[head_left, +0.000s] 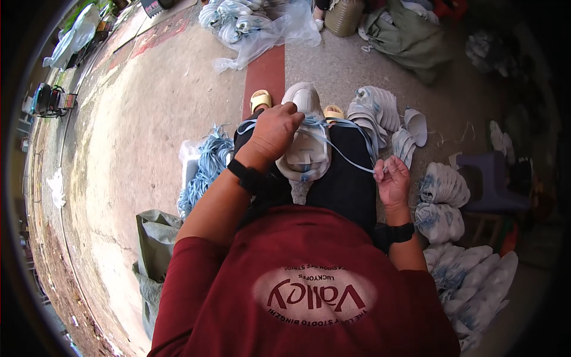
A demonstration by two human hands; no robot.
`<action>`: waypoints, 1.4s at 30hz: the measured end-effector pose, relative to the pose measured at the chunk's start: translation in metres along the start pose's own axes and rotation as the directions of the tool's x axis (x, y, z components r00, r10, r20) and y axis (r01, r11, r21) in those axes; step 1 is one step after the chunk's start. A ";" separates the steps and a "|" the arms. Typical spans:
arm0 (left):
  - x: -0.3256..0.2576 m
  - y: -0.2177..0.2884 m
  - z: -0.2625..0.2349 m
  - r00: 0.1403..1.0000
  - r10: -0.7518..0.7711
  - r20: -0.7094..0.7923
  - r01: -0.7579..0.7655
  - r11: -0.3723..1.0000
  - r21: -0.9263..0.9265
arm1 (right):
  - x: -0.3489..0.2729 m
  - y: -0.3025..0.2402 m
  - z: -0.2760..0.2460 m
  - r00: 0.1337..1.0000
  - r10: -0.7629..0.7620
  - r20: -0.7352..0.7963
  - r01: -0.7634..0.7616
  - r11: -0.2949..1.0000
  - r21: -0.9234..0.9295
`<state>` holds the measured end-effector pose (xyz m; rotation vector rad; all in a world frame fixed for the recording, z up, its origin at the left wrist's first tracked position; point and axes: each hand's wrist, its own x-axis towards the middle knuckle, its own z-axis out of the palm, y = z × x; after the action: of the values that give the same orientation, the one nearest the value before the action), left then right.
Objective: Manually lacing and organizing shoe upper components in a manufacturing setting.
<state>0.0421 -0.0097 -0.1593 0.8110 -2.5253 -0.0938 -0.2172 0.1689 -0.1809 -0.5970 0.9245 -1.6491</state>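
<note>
A white shoe upper [304, 156] with pale blue trim rests between my knees, its rounded toe pointing away from me. Across its eyelet area runs a light blue shoelace [343, 153], with a long loop stretching to the right. My left hand [275, 135] is closed at the upper's left edge, beside the lacing; its fingertips are partly hidden. Over my right thigh, my right hand [392, 180] pinches the lace toward its end, apart from the upper. By my left leg lies a thick bundle of blue laces [209, 165].
Stacked white uppers [376, 110] stand beyond my right knee, with more piles [443, 185] along my right side. A purple plastic stool [492, 181] is farther right. Ahead lie a plastic bag of uppers [238, 21] and a green sack [407, 38]. Grey-green cloth [156, 238] lies at left.
</note>
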 end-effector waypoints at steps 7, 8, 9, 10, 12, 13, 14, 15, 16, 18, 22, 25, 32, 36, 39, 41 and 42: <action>0.011 0.016 0.000 0.997 0.074 0.026 -0.074 0.997 0.001 | -0.005 -0.013 0.007 0.996 -0.043 -0.073 0.038 0.997 -0.066; 0.008 0.017 -0.002 0.997 0.019 0.071 -0.021 0.999 0.032 | -0.004 -0.011 0.005 0.996 -0.045 -0.071 0.041 0.998 -0.055; 0.003 0.016 -0.003 0.992 -0.040 0.116 0.032 0.998 0.063 | -0.003 -0.008 0.002 0.997 -0.044 -0.069 0.041 0.998 -0.042; -0.004 0.013 -0.004 0.992 -0.041 0.120 0.033 0.997 0.069 | -0.002 -0.006 -0.005 0.997 -0.040 -0.069 0.037 0.999 -0.038; -0.028 -0.001 -0.009 0.981 -0.183 0.064 0.169 0.969 0.180 | -0.004 -0.007 -0.031 0.994 -0.044 -0.096 0.045 0.999 0.009; -0.050 -0.014 -0.017 0.942 -0.317 0.114 0.282 0.927 0.247 | -0.010 -0.011 -0.052 0.992 -0.037 -0.118 0.035 0.999 -0.017; -0.079 -0.034 -0.032 0.933 -0.357 0.041 0.329 0.895 0.300 | -0.017 -0.018 -0.077 0.982 -0.057 -0.178 0.050 0.998 -0.043; -0.111 -0.056 -0.049 0.861 -0.505 0.061 0.444 0.804 0.395 | -0.029 -0.031 -0.108 0.973 -0.090 -0.211 0.073 0.994 -0.084; -0.148 -0.076 -0.070 0.778 -0.626 0.053 0.534 0.703 0.471 | -0.043 -0.044 -0.139 0.934 -0.130 -0.333 0.091 0.987 -0.130; -0.228 -0.104 -0.112 0.471 -0.877 0.095 0.633 0.411 0.656 | -0.080 -0.065 -0.200 0.790 -0.189 -0.583 0.091 0.977 -0.194; -0.322 -0.113 -0.132 0.294 -0.954 0.058 0.670 0.249 0.699 | -0.112 -0.078 -0.262 0.431 -0.035 -0.902 -0.019 0.999 -0.048; -0.292 -0.098 -0.098 0.425 -0.902 0.074 0.764 0.402 0.505 | -0.051 -0.048 -0.226 0.729 0.102 -0.677 -0.530 0.711 -0.463; -0.085 -0.040 -0.009 0.878 -0.477 0.037 0.475 0.863 -0.172 | 0.086 0.030 0.001 0.945 -0.186 0.269 0.324 0.435 -0.840; -0.035 -0.012 0.001 0.926 -0.366 0.093 0.378 0.901 -0.213 | 0.094 0.050 0.070 0.989 -0.085 0.125 0.150 0.512 -0.846; -0.025 -0.010 0.007 0.926 -0.366 0.089 0.375 0.870 -0.320 | 0.097 0.059 0.083 0.972 -0.178 0.154 0.221 0.464 -0.858; -0.023 -0.012 0.015 0.899 -0.430 0.079 0.425 0.818 -0.386 | 0.101 0.064 0.083 0.966 -0.195 0.167 0.239 0.445 -0.863; -0.022 -0.013 0.019 0.880 -0.472 0.049 0.440 0.772 -0.458 | 0.103 0.067 0.082 0.961 -0.214 0.177 0.256 0.431 -0.865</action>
<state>0.0558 -0.0094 -0.1885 1.1754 -2.0511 -0.7815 -0.1438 0.0422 -0.1969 -1.5385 1.7539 -1.2520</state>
